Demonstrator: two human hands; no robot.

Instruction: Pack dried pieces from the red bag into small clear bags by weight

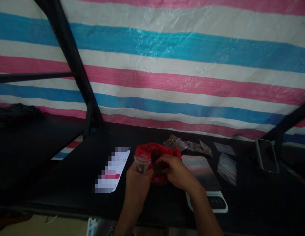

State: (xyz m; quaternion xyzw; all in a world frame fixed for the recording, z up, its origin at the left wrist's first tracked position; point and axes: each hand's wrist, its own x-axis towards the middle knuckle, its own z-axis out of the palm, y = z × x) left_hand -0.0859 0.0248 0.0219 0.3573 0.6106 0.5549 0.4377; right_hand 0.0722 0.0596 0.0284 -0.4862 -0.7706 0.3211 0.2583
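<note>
My left hand (pixel 139 180) is closed around a small clear zip bag (pixel 141 163), held upright with some brown bits at its bottom. Right beside it lies an opened red plastic bag (pixel 147 149) with dark brown loose pieces (pixel 156 160) inside. My right hand (pixel 175 170) dips into this red bag from the right, its fingers bent and closed among the pieces; what they pinch is hidden. A white digital kitchen scale (pixel 201 170) stands by my right wrist, its metal plate bare and its dark display partly readable.
Several filled zip bags (pixel 199 147) lie behind the red bag. A stack of flat zip bags (pixel 227 168) and a single flat one (pixel 225 148) are right of the scale. A phone (pixel 267 155) rests far right; a lit, partly blurred screen (pixel 120 167) lies left. Striped sheeting (pixel 179 82) hangs behind.
</note>
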